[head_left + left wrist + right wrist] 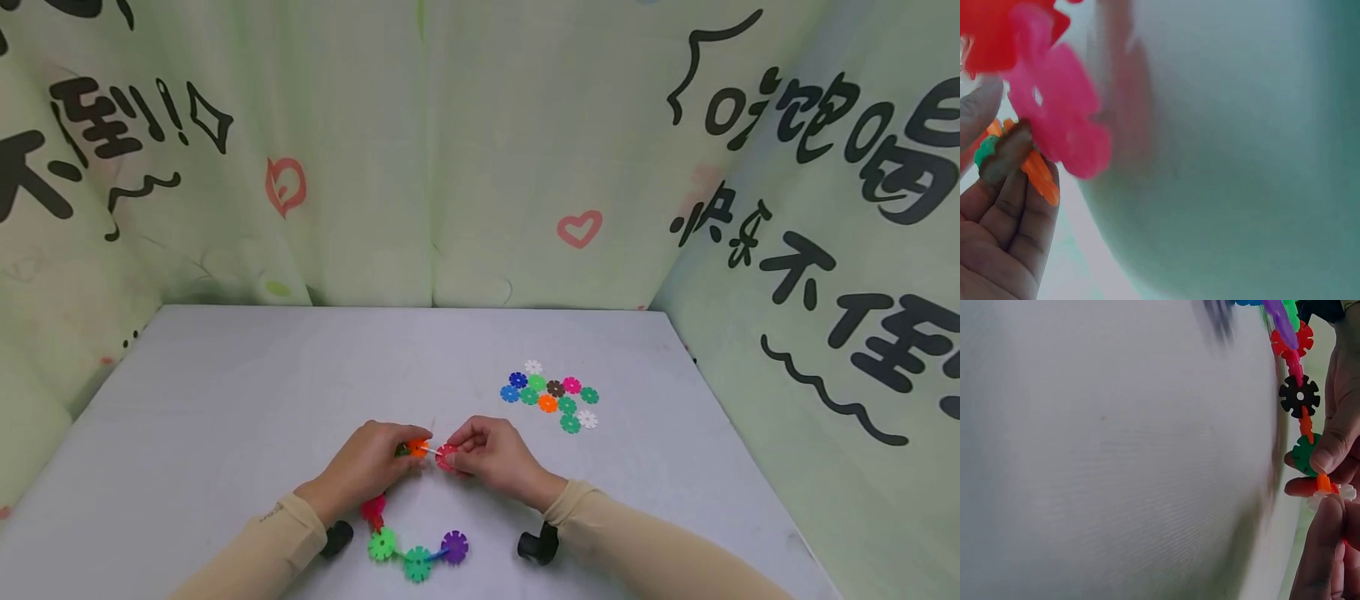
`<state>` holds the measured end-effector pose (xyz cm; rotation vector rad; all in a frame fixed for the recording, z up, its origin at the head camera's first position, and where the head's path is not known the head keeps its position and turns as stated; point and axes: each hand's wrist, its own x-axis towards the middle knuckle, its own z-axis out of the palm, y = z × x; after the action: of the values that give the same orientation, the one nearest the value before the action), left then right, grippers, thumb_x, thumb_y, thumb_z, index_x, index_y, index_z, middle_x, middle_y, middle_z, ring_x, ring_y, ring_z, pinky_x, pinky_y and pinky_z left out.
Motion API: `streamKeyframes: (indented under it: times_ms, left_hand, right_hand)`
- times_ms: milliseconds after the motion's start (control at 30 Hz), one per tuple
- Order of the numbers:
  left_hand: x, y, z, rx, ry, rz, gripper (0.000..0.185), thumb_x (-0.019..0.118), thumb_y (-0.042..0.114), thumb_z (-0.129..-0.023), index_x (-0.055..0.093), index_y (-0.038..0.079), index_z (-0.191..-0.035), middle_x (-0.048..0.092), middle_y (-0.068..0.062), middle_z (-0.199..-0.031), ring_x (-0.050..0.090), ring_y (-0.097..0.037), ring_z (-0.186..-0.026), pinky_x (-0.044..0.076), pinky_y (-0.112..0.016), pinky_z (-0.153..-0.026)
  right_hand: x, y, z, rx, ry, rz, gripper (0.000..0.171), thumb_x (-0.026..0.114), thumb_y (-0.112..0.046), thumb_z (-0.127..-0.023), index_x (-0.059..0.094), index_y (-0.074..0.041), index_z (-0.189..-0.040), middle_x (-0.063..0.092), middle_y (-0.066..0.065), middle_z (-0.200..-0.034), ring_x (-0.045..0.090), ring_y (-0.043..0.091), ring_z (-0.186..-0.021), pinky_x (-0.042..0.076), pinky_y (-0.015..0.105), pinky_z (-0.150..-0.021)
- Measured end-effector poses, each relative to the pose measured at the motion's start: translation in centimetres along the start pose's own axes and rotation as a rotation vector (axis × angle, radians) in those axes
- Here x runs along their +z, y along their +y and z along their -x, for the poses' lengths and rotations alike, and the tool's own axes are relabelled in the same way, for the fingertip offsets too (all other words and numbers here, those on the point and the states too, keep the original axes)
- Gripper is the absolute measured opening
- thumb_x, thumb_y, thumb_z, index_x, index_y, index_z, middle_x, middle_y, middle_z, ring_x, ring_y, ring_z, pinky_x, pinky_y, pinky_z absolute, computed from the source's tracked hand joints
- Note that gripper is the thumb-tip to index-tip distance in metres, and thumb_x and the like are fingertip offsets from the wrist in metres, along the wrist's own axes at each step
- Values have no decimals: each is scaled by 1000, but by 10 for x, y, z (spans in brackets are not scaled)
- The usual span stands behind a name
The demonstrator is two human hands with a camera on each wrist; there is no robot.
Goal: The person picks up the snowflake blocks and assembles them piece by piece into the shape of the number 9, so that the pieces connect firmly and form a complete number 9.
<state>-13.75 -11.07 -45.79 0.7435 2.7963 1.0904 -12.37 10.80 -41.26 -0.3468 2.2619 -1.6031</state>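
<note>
**Sleeves (660,550) at near edge; disc chain (417,564) held at one delicate joint**

Main risk, as judged: the white disc (431,452). It shows edge-on between the orange disc (417,448) and the red disc (442,457); how firmly the red one is seated cannot be told. A skewed push there could make the slots slide past each other or spring the white disc out.

Secondary risk: the free length of chain curves toward the near edge of the table (225,400) and ends at a purple disc (454,547). Twisting or dragging could work one of its joints loose. Whether that length rests on the table cannot be told. Loose discs (548,403) lie well apart, right of the middle toward the far edge, so knocking them seems unlikely.

Hand condition: left hand (367,462) pinches the green disc (1304,455) beside the orange one, thumb on its face, fingers behind. Right hand (491,454) pinches the red disc between thumb and fingers. Neither is spread; the white disc bridges the narrow gap.
</note>
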Motion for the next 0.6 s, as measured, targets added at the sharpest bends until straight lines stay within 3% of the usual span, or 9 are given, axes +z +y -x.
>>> streamKeyframes:
  times_ms: [233, 333, 600]
  left_hand:
    - [1, 1, 2, 44, -5, -85, 29, 80, 18, -86, 74, 16, -114, 64, 4, -109, 64, -19, -100, 53, -40, -86]
    - [1, 1, 3, 48, -9, -101, 27, 79, 18, -87, 75, 17, -114, 64, 6, -107, 64, -16, -98, 53, -39, -85]
    - [0, -1, 3, 13, -26, -103, 28, 78, 17, -88, 74, 19, -115, 63, 8, -108, 63, -15, -98, 52, -38, -86]
  right_hand:
    - [-6, 38, -17, 15, -44, 8, 15, 73, -5, -90, 66, 1, -102, 68, 8, -83, 70, 24, -75, 58, 31, -70]
    - [-12, 40, -18, 14, -71, 40, 17, 72, -9, -91, 66, -1, -105, 68, 7, -85, 70, 23, -77, 58, 31, -72]
    - [-45, 47, -18, -18, -63, 236, 21, 72, -14, -93, 67, -3, -111, 66, 2, -92, 66, 18, -83, 55, 28, -75]
